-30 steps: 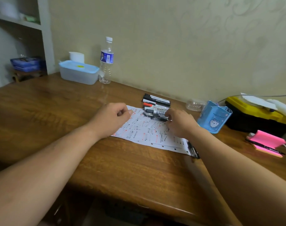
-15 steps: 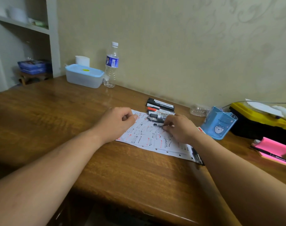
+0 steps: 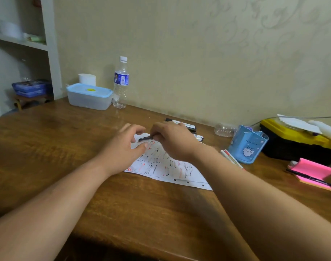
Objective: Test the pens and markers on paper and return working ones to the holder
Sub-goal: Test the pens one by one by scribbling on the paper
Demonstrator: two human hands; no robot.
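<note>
Pen (image 3: pixel 144 138) now off the marker pile (image 3: pixel 185 125)

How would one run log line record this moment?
right hand: holds pen | left hand: open, near pen | paper: marked | holder: right of paper

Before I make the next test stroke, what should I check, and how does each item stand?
1. Pen gripped: ok. The right hand pinches the black pen just above the paper.
2. Cap off: cannot tell. The pen's free end is too small and dark.
3. Left hand free: ok. It is open beside the pen's end.
4. Room to write: ok. There is a bare strip along the paper's punched edge.
5. Blue holder ready: ok. It stands upright to the right of the paper.
</note>
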